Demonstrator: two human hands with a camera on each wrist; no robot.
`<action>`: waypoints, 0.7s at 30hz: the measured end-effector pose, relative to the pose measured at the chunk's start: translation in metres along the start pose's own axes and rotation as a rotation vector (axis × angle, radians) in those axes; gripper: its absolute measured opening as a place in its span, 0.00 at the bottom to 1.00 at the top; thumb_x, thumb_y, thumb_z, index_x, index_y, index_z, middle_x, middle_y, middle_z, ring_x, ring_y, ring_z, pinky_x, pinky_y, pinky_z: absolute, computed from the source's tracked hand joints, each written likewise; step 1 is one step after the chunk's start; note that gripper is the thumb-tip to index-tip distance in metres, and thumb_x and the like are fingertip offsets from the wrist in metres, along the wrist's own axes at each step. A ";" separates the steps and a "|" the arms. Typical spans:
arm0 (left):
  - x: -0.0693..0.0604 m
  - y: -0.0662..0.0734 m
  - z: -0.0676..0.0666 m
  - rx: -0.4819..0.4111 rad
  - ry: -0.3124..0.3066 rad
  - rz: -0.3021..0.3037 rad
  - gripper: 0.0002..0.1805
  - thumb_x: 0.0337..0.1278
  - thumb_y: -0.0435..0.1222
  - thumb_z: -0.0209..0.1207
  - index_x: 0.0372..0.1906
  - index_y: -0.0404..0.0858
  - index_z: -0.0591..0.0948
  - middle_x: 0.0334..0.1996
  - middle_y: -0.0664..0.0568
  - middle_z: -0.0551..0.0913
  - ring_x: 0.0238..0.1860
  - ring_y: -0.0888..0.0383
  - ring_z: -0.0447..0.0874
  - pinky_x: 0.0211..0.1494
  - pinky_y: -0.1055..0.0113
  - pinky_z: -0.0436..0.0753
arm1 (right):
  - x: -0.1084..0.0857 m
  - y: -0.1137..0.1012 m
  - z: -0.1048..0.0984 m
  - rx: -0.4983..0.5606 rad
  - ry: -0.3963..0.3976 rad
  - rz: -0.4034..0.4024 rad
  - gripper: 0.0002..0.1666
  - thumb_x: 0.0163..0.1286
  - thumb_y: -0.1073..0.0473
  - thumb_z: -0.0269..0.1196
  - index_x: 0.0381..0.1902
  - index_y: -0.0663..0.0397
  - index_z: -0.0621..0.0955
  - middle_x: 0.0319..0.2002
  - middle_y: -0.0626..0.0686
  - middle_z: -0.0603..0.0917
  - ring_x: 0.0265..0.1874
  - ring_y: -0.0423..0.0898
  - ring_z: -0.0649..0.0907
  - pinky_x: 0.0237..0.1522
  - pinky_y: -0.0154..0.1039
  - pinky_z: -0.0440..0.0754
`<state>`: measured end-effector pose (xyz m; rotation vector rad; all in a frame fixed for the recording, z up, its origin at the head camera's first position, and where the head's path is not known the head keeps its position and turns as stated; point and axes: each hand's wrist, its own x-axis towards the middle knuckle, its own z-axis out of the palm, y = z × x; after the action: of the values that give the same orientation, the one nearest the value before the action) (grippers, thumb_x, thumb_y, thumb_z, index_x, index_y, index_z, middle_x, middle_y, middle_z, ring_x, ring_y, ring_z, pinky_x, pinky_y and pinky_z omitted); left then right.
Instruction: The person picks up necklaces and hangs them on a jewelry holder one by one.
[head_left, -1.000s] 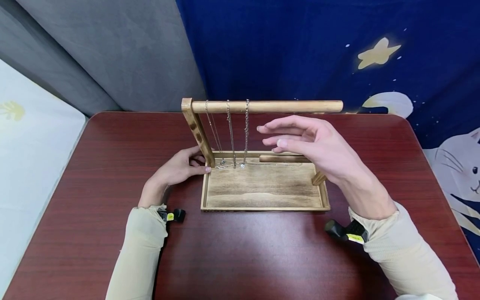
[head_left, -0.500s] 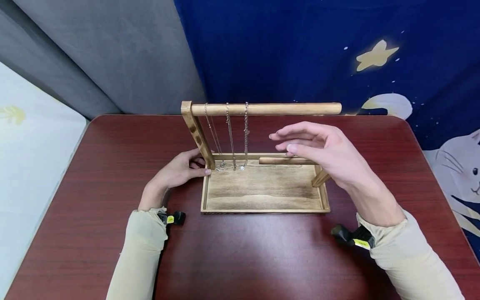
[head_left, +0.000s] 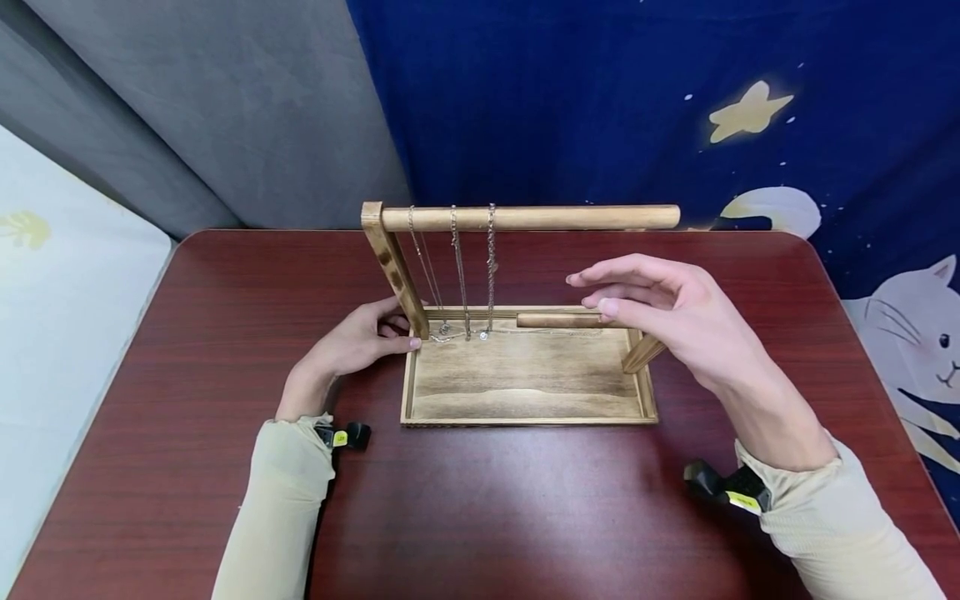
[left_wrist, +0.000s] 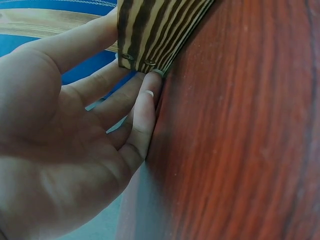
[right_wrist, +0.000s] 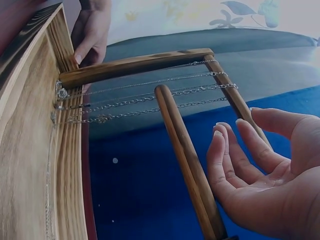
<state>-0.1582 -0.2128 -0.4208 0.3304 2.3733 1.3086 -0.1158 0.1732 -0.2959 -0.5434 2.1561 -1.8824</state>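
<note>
A wooden jewelry stand (head_left: 525, 375) with a tray base stands on the table. My left hand (head_left: 360, 342) grips its left end, thumb on the tray's edge; in the left wrist view the fingers wrap the striped corner (left_wrist: 150, 37). Three chain necklaces hang from the long upper bar (head_left: 592, 218): a thin one (head_left: 429, 267), a middle one (head_left: 461, 275) and a thicker one (head_left: 491, 267). A fine chain (head_left: 547, 332) lies along the back of the tray. Holding nothing, my right hand (head_left: 675, 317) hovers over the stand's right end, fingers loosely bent.
A shorter, lower bar (head_left: 557, 321) juts leftward from the right post (head_left: 640, 353), close to my right hand. The dark red table (head_left: 510, 517) surrounds the stand. Behind it hang a grey curtain (head_left: 225, 108) and a blue one (head_left: 540, 100).
My right hand has drawn away to the right and slightly down, away from the hanging necklaces. The left hand keeps its place on the stand.
</note>
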 end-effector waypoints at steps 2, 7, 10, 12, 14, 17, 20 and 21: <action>0.000 0.000 0.000 0.006 0.000 -0.001 0.36 0.60 0.35 0.67 0.71 0.32 0.66 0.46 0.41 0.81 0.43 0.51 0.81 0.45 0.68 0.78 | -0.002 0.001 -0.001 -0.007 0.004 -0.007 0.18 0.68 0.68 0.65 0.55 0.62 0.82 0.54 0.58 0.84 0.49 0.52 0.85 0.48 0.37 0.82; 0.000 0.000 0.001 0.003 -0.004 0.003 0.37 0.61 0.35 0.67 0.71 0.31 0.66 0.47 0.41 0.81 0.43 0.51 0.81 0.45 0.68 0.77 | -0.008 0.002 -0.003 -0.019 0.010 -0.018 0.18 0.69 0.68 0.64 0.56 0.63 0.81 0.54 0.58 0.83 0.49 0.53 0.85 0.48 0.36 0.82; 0.001 0.000 0.001 0.005 -0.009 0.004 0.36 0.61 0.35 0.67 0.71 0.31 0.66 0.47 0.40 0.80 0.44 0.51 0.80 0.46 0.67 0.77 | -0.013 0.003 -0.004 -0.025 0.019 -0.016 0.17 0.69 0.68 0.64 0.56 0.63 0.81 0.55 0.58 0.83 0.50 0.53 0.85 0.48 0.36 0.82; 0.001 0.000 0.001 0.006 -0.012 0.000 0.37 0.61 0.36 0.67 0.72 0.31 0.65 0.47 0.40 0.81 0.44 0.51 0.81 0.46 0.67 0.77 | -0.015 0.005 -0.004 -0.022 0.021 -0.016 0.17 0.69 0.68 0.64 0.56 0.63 0.81 0.55 0.58 0.84 0.49 0.51 0.85 0.47 0.36 0.82; 0.001 0.000 0.000 0.008 -0.011 -0.006 0.38 0.61 0.36 0.67 0.72 0.32 0.65 0.48 0.40 0.81 0.44 0.51 0.81 0.46 0.67 0.77 | -0.017 0.007 -0.004 -0.005 0.017 -0.027 0.18 0.69 0.69 0.63 0.56 0.63 0.80 0.54 0.58 0.84 0.49 0.51 0.85 0.46 0.36 0.82; 0.001 -0.001 0.000 -0.004 -0.013 -0.002 0.37 0.61 0.35 0.67 0.72 0.32 0.65 0.47 0.40 0.81 0.44 0.51 0.81 0.45 0.67 0.78 | -0.020 0.011 -0.003 0.024 0.001 -0.049 0.19 0.69 0.72 0.62 0.57 0.65 0.80 0.54 0.59 0.84 0.48 0.52 0.85 0.45 0.36 0.82; 0.002 -0.002 0.000 -0.007 -0.011 0.011 0.36 0.61 0.35 0.67 0.71 0.32 0.67 0.47 0.41 0.81 0.44 0.51 0.81 0.44 0.68 0.78 | -0.023 0.016 -0.002 0.022 -0.009 -0.055 0.20 0.68 0.73 0.62 0.58 0.66 0.79 0.54 0.59 0.84 0.47 0.51 0.85 0.46 0.35 0.82; 0.002 -0.002 0.001 -0.009 -0.013 0.016 0.35 0.61 0.34 0.67 0.71 0.32 0.67 0.46 0.41 0.81 0.43 0.51 0.81 0.44 0.68 0.78 | -0.024 0.018 -0.002 0.018 -0.011 -0.057 0.20 0.68 0.73 0.62 0.58 0.66 0.79 0.54 0.59 0.84 0.47 0.50 0.85 0.47 0.35 0.82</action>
<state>-0.1598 -0.2125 -0.4235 0.3544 2.3581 1.3206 -0.0971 0.1870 -0.3148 -0.6164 2.1362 -1.9215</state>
